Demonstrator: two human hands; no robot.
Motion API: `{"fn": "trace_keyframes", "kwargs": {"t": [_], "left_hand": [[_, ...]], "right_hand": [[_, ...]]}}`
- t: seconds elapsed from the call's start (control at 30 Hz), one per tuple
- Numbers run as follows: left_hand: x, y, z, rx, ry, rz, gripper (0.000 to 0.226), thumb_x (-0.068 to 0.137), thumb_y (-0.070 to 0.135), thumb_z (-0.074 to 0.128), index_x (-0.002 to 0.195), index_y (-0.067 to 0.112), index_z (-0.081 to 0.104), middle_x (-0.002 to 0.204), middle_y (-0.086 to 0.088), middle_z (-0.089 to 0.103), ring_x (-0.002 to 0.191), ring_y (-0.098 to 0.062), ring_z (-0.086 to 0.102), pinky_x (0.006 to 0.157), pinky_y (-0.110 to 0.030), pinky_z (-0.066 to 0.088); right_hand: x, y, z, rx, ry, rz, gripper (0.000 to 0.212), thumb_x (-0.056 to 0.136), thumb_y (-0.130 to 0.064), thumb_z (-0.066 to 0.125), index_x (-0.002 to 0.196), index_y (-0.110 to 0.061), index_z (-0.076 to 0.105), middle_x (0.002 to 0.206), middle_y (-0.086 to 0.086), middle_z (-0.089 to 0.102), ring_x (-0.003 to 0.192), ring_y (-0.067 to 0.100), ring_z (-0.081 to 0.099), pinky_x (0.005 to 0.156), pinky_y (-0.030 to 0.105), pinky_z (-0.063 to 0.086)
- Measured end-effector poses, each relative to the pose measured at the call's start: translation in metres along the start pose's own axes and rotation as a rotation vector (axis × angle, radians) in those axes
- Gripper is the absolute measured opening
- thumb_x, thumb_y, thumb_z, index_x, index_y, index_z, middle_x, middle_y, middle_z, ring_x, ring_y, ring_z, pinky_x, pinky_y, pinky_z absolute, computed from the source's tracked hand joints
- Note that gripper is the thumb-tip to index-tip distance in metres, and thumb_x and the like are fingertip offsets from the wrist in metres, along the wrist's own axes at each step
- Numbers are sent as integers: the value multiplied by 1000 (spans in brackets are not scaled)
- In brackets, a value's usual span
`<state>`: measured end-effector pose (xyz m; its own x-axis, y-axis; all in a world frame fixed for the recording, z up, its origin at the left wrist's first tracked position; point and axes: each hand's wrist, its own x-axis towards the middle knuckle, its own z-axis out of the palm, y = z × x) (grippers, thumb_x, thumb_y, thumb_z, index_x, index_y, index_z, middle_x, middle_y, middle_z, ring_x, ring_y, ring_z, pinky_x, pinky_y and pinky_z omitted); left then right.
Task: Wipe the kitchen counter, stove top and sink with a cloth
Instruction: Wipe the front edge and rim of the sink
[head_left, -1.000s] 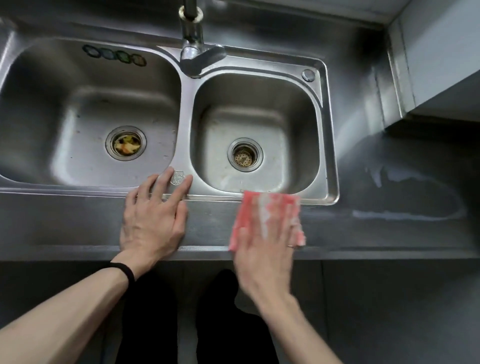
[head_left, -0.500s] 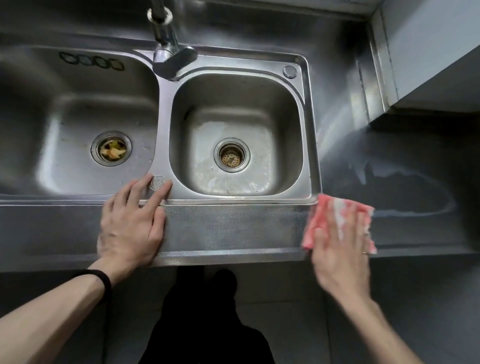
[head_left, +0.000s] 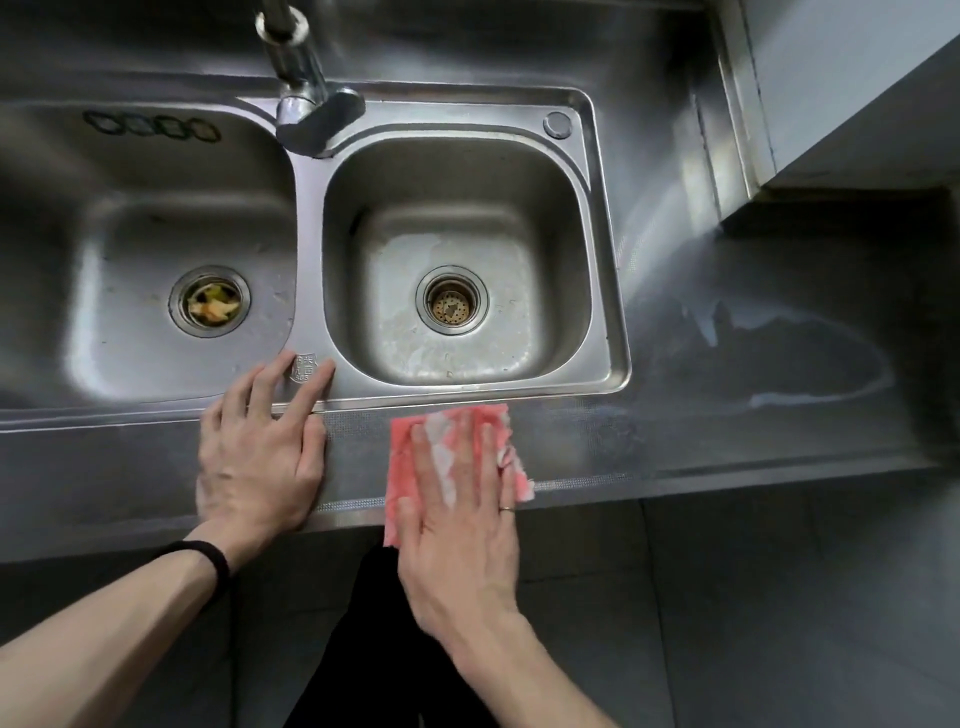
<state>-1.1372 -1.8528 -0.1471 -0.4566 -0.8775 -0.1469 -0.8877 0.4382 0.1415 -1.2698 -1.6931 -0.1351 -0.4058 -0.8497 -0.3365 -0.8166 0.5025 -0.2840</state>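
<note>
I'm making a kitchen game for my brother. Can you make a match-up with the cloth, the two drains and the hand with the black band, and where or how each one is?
Things:
1. cloth
2. left drain
3. right drain
4. left hand

States:
A. holds food scraps
B. lies flat, fingertips on the sink rim
C. pressed under the right hand on the counter
D. only small holes showing

Pairs: 1-C, 2-A, 3-D, 4-B

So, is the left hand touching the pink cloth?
Apart. The head view shows a strip of bare counter between the left hand and the pink cloth, which the right hand presses flat.
</note>
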Motion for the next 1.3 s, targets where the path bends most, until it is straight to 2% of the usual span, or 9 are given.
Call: {"fn": "trace_keyframes", "kwargs": {"t": [0.1, 0.37, 0.5, 0.6, 0.8, 0.9, 1.03, 1.2, 1.3], "left_hand": [[0, -1, 0, -6, 1, 9, 59, 96, 40, 34, 153, 36, 49, 155, -8, 45, 140, -35, 43, 109, -54, 36], [0, -1, -2, -13, -19, 10, 61, 95, 39, 34, 153, 32, 50, 156, -10, 46, 141, -36, 43, 108, -54, 36], [0, -1, -4, -1, -57, 2, 61, 96, 39, 35, 154, 33, 49, 159, -9, 44, 144, -35, 41, 110, -52, 33], [1, 0, -5, -4, -72, 0, 61, 96, 38, 36, 155, 33, 49, 160, -10, 44, 145, -36, 41, 111, -52, 33], [0, -2, -4, -6, -80, 4, 61, 96, 38, 34, 155, 33, 48, 160, -10, 44, 146, -36, 41, 112, -53, 33], [1, -1, -5, -10, -88, -5, 61, 96, 39, 34, 155, 34, 48, 161, -9, 44, 146, -35, 40, 113, -52, 32], [0, 2, -7, -15, -90, -14, 61, 96, 39, 34, 155, 35, 48, 160, -9, 44, 145, -35, 41, 112, -52, 33], [1, 6, -10, -60, -91, -57, 62, 94, 41, 33, 152, 34, 50, 157, -9, 43, 142, -36, 42, 112, -55, 34], [8, 32, -15, -157, -39, -122, 63, 88, 35, 35, 147, 19, 51, 154, -12, 44, 141, -37, 41, 115, -57, 30]], "right_hand": [[2, 48, -15, -16, -37, -45, 63, 105, -51, 20, 161, -50, -9, 172, -2, -21, 158, 17, -24, 128, 43, -9], [10, 187, -80, 7, 6, 464, 73, 96, -60, 4, 164, -37, -12, 172, 0, -23, 155, 16, -28, 129, 55, 1], [13, 123, -59, 46, 72, 510, 71, 102, -45, 23, 163, -28, -8, 173, 10, -15, 160, 31, -17, 128, 58, 2], [-2, 35, -26, 53, 51, 285, 72, 103, -43, 28, 164, -26, -6, 173, 8, -12, 159, 29, -19, 129, 49, 1], [-10, -44, 8, -1, 52, 41, 68, 101, -43, 39, 165, -32, 20, 173, 11, 15, 161, 29, 12, 122, 49, 13], [-12, -2, 3, -19, 6, 21, 68, 104, -45, 32, 166, -37, 6, 175, 7, 4, 162, 22, -5, 127, 45, 4], [-11, 88, -23, 17, 23, 233, 72, 100, -51, 19, 160, -41, -21, 169, -2, -23, 158, 18, -22, 130, 45, -2], [-15, 213, -75, 9, 44, 488, 69, 97, -58, 3, 159, -39, -20, 169, -2, -26, 156, 16, -27, 130, 54, 2], [-12, 240, -85, 47, 74, 507, 67, 97, -57, 5, 157, -43, -21, 172, 2, -21, 157, 19, -23, 130, 54, -1]]}}
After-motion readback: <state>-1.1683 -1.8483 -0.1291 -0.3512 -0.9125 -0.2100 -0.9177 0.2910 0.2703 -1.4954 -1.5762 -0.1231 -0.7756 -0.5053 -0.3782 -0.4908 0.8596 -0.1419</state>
